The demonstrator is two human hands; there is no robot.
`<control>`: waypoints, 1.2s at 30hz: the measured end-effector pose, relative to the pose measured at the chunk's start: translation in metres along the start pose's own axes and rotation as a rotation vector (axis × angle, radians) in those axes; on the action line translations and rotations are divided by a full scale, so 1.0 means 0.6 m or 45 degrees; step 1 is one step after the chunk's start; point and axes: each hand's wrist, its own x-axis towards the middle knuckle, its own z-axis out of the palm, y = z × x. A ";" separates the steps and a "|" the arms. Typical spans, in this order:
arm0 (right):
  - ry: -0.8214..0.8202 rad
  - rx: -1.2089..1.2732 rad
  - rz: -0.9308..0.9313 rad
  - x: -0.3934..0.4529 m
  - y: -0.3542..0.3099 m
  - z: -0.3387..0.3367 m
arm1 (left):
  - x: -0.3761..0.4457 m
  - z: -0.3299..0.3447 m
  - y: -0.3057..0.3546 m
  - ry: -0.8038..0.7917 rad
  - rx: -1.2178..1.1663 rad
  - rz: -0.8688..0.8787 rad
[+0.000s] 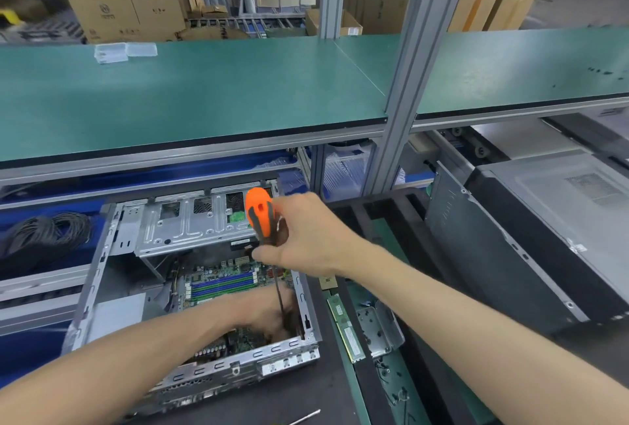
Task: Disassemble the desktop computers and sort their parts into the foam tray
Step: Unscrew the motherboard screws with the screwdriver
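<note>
An open desktop case (102,264) lies in front of me with its green motherboard (221,280) exposed. My right hand (306,237) grips an orange-and-grey screwdriver (260,217) upright, its thin shaft running down into the case's near right corner. Down there my left hand (272,314) rests inside the case around the shaft's tip; its fingers are blurred and partly hidden. The black foam tray (371,387) lies to the right, with a memory stick (343,326) and a metal bracket (377,329) in its slots.
More closed desktop cases (531,220) lie at the right. A coil of black cables (44,234) sits at the left on a blue bin. A green shelf (204,91) overhangs the work area, carried by an aluminium post (398,118). Loose screws (388,370) lie in the tray.
</note>
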 end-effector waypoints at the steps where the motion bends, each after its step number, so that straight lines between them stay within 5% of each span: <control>1: 0.003 0.030 0.023 -0.003 0.004 0.019 | -0.006 -0.006 0.002 0.016 -0.034 -0.008; 11: 0.113 0.130 -0.038 0.026 0.008 0.091 | -0.092 -0.045 -0.029 0.163 -0.281 -0.300; 17: 0.126 0.081 -0.047 0.054 0.003 0.082 | -0.167 -0.059 -0.061 0.623 -0.597 -0.442; 23: 0.285 0.058 0.046 0.071 0.009 0.044 | -0.221 -0.087 -0.048 1.034 -0.969 -0.334; 30: 0.262 0.027 0.239 0.058 0.050 0.004 | -0.157 -0.128 0.064 1.040 -0.842 -0.074; 36: 0.217 -0.049 0.350 0.020 0.094 -0.029 | -0.027 -0.146 0.177 0.800 -0.459 0.075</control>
